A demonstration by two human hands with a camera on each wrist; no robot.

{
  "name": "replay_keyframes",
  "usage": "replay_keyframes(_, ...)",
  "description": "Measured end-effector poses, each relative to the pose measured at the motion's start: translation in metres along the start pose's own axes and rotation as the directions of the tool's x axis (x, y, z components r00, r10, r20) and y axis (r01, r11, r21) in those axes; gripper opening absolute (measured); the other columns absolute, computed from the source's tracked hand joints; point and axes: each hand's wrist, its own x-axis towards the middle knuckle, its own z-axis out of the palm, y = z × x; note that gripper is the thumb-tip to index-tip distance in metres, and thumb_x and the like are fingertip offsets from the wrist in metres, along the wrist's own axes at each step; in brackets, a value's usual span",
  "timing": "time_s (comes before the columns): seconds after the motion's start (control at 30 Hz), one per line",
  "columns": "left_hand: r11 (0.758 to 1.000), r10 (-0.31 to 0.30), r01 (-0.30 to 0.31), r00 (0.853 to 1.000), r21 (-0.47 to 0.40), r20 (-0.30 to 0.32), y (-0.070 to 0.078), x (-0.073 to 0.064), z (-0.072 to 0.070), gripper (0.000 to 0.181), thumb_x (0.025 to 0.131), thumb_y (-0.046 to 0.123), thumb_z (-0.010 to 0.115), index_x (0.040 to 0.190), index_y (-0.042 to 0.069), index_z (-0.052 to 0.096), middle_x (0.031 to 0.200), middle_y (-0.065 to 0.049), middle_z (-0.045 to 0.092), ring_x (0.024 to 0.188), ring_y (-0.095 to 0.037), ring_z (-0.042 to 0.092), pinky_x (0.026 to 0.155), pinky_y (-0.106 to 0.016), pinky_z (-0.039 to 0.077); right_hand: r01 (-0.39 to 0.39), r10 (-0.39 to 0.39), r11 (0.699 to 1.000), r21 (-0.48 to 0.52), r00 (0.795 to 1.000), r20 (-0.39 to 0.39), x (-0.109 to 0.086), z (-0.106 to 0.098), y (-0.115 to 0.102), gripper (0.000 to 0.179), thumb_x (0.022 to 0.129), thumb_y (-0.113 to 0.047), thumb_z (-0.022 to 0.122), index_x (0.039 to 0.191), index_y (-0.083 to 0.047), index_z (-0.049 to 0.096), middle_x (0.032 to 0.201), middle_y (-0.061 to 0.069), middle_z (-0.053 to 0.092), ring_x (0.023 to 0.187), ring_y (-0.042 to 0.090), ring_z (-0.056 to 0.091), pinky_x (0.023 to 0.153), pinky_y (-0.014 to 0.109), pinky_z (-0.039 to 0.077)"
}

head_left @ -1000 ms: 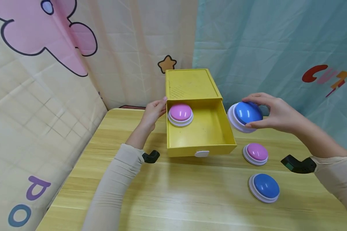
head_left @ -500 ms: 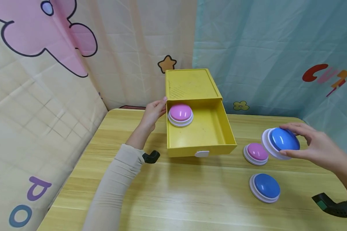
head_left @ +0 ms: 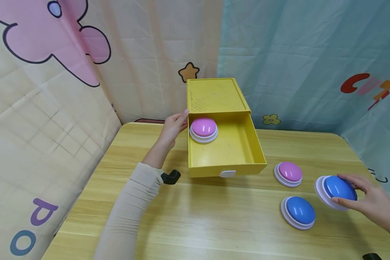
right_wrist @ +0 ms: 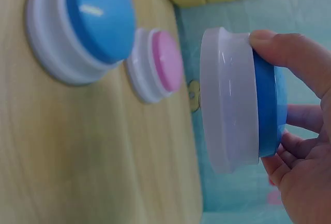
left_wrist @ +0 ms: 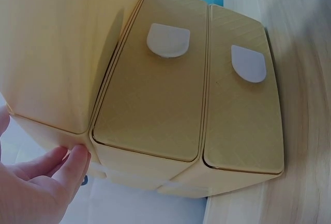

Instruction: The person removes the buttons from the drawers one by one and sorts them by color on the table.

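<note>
My right hand (head_left: pixel 373 200) grips a blue push button with a white base (head_left: pixel 339 187) by its sides, tilted and held above the table's right side. In the right wrist view the thumb and fingers lie around this button (right_wrist: pixel 232 100). My left hand (head_left: pixel 173 126) touches the left side of a yellow drawer box (head_left: pixel 217 94), near the top drawer's front end of the casing. The top drawer (head_left: pixel 227 151) is pulled out, with a pink push button (head_left: pixel 203 128) in its back left corner. Left fingertips (left_wrist: pixel 77 157) rest against the box's side in the left wrist view.
Another pink button (head_left: pixel 290 172) and a second blue button (head_left: pixel 299 211) stand on the wooden table (head_left: pixel 214 216), right of the drawer. Two lower drawers, a middle one (left_wrist: pixel 150 94) and a bottom one (left_wrist: pixel 240 115), are closed. Printed curtains hang behind and left.
My right hand has carried the blue button from beside the drawer rightward and toward me, past the pink button on the table. The left hand stays at the box.
</note>
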Motion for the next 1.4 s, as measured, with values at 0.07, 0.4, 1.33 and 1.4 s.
replay_keyframes(0.07,1.000,-0.003,0.003,1.000,0.000,-0.002,0.000,0.000,0.000,0.053,0.091,0.033,0.053,0.123,-0.008,0.047,0.123,-0.018,0.050,0.108,-0.025,0.051,0.088,-0.024,0.045,-0.030,0.030,0.999,-0.012,0.999,0.013,-0.005,0.005,0.009,0.072,0.071,-0.024,0.078,0.122,0.012,0.042,0.115,0.031,0.039,0.090,0.048,0.041,0.051,0.019,0.042)
replay_keyframes(0.4,1.000,-0.013,0.013,1.000,0.011,-0.010,0.000,0.000,0.000,0.052,0.090,0.034,0.053,0.123,-0.007,0.049,0.123,-0.017,0.050,0.108,-0.025,0.051,0.087,-0.023,0.046,-0.257,0.262,0.965,-0.054,0.953,0.149,-0.022,0.026,0.056,0.085,0.077,-0.043,0.068,0.124,0.017,0.030,0.115,0.040,0.029,0.095,0.054,0.034,0.069,0.063,0.040)
replay_keyframes(1.33,1.000,-0.010,0.010,1.000,0.001,0.004,0.001,-0.001,0.000,0.052,0.091,0.033,0.052,0.124,-0.007,0.047,0.125,-0.016,0.048,0.110,-0.026,0.049,0.089,-0.025,0.045,-0.067,0.055,0.990,0.120,0.994,0.099,0.015,0.005,-0.002,0.088,0.082,-0.026,0.067,0.139,0.008,0.009,0.130,0.042,0.018,0.106,0.061,0.023,0.075,0.071,0.027)
replay_keyframes(1.4,1.000,-0.010,0.010,1.000,0.002,0.005,0.001,-0.001,0.001,0.052,0.091,0.033,0.052,0.124,-0.007,0.047,0.125,-0.016,0.048,0.109,-0.025,0.050,0.089,-0.025,0.044,0.002,-0.011,0.989,0.145,0.998,0.066,0.026,-0.002,-0.023,0.088,0.080,-0.022,0.069,0.140,0.005,0.012,0.132,0.039,0.021,0.108,0.059,0.026,0.076,0.071,0.027)
